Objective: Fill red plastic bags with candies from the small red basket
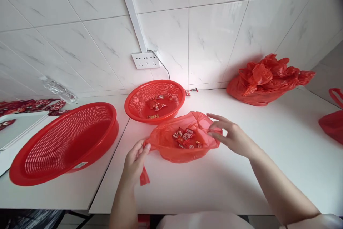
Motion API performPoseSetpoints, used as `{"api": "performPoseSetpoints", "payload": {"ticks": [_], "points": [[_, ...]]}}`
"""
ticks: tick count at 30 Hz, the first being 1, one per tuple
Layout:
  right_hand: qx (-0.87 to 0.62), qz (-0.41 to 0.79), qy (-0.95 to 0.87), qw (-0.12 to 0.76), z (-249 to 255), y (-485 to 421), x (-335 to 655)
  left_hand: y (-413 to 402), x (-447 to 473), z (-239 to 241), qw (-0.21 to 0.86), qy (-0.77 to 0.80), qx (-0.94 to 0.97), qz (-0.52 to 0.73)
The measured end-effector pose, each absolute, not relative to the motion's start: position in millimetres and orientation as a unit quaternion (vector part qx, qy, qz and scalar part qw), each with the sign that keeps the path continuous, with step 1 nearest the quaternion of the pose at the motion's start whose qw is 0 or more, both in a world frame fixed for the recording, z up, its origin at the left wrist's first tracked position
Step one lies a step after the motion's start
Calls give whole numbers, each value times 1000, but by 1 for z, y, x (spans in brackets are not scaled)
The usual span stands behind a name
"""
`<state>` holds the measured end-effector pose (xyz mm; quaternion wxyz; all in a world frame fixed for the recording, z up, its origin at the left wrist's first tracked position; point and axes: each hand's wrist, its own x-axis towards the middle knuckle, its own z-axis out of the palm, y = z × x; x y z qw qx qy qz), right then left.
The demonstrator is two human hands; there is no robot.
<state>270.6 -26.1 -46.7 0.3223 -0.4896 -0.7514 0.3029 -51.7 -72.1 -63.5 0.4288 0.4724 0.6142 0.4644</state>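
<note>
A thin red plastic bag (171, 155) lies open on the white table in front of me. Several small red printed packets (184, 138) rest inside it. My left hand (136, 157) pinches the bag's left side, and a strip of the bag hangs below the fingers. At the opposite side, my right hand (230, 134) pinches the bag's edge between thumb and finger, the other fingers raised. Just behind the bag stands a round red basket (134, 114) with several similar packets in its bottom.
A larger red basket (107, 143) stands at left, near a white tray (29, 129), a clear plastic bottle (60, 89) and a heap of red packets (32, 105). A bulging red bag (257, 86) sits back right; another red bag (332, 123) is at the right edge. A socket panel (146, 60) is on the wall.
</note>
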Motion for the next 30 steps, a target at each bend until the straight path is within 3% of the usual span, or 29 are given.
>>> {"api": "performPoseSetpoints", "payload": {"ticks": [5, 12, 15, 20, 22, 27, 30], "points": [[-401, 480, -602, 496, -14, -17, 274, -59, -54, -47, 550, 476, 368, 580], [-352, 495, -492, 624, 10, 1, 245, -24, -31, 3, 588, 339, 354, 643], [-332, 498, -523, 607, 13, -1, 227, -15, -13, 20, 589, 329, 383, 631], [-305, 518, -686, 410, 5, -10, 207, -18, 14, 24, 618, 332, 450, 552], [-302, 513, -711, 375, 0, -8, 204, -19, 16, 24, 639, 307, 481, 516], [-343, 478, -649, 482, -5, -1, 211, -7, 7, 23, 602, 239, 574, 502], [-338, 461, -613, 545, -4, 0, 211, 3, 13, 15, 584, 290, 603, 461]]}}
